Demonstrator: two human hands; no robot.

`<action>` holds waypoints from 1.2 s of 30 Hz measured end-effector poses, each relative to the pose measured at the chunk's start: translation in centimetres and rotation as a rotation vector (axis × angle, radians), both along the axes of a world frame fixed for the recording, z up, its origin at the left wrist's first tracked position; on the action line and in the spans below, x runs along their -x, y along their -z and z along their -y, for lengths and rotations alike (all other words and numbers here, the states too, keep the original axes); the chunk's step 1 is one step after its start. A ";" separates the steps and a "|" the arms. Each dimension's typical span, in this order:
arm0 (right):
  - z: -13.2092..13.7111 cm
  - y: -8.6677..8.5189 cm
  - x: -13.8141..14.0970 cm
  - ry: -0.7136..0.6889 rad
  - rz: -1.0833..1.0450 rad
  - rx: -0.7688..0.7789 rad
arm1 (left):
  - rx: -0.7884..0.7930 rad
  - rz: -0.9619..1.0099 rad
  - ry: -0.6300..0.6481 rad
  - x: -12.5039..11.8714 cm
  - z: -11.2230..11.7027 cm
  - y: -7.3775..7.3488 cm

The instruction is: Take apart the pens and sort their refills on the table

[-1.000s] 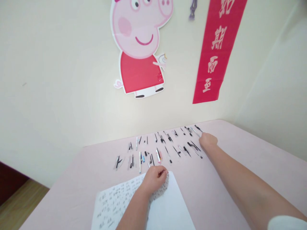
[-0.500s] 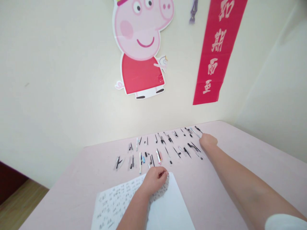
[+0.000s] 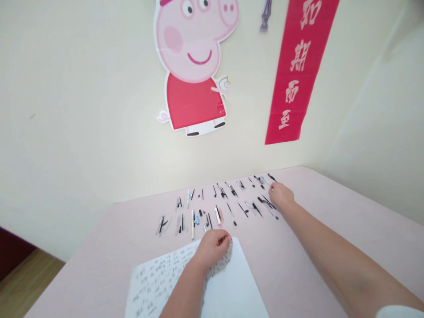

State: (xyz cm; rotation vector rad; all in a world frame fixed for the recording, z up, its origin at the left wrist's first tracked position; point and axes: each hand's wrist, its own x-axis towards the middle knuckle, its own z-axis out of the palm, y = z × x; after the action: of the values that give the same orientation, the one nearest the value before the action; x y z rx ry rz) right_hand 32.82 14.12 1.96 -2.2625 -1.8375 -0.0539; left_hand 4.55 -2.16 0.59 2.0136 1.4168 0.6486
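My left hand (image 3: 213,249) rests with curled fingers on the upper part of a handwritten sheet of paper (image 3: 159,280). Whether anything is inside those fingers is hidden. At the far right of the pens, my right hand (image 3: 281,195) is closed, its fingertips down at the lower end of a pale blue-and-white pen (image 3: 266,180). What the fingertips pinch, if anything, is too small to make out. A black pen piece (image 3: 272,177) lies just beyond this hand. Below it are a dark refill and a clear pen barrel (image 3: 273,214).
Taken-apart pens, caps and refills lie in two rows across the pink tabletop (image 3: 126,238). A cream pen (image 3: 192,224) and a pink-and-white pen (image 3: 217,216) are in the front row. Behind the table stands a wall with a cartoon pig cutout (image 3: 195,101) and a red banner (image 3: 291,88).
My right hand has shifted slightly left, covering more of the pale pen's lower end. My left hand stays on the paper. The view has moved a little.
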 end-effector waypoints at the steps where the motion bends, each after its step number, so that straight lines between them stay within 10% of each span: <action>1: 0.3 0.0 0.3 -0.025 -0.004 0.000 | 0.002 0.000 -0.004 0.0 0.0 0.0; 18: 5.3 1.3 1.7 -0.350 0.058 0.003 | 0.007 -0.001 0.001 0.0 0.0 0.0; 36: 7.1 1.6 2.0 -0.310 0.094 -0.030 | -0.004 0.006 0.001 0.0 0.0 0.1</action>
State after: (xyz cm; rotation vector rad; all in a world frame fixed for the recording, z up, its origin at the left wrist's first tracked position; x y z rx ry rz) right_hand 30.81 6.97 0.34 -1.9596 -2.1984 -0.1369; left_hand 4.60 -2.16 0.45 2.0133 1.4121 0.6573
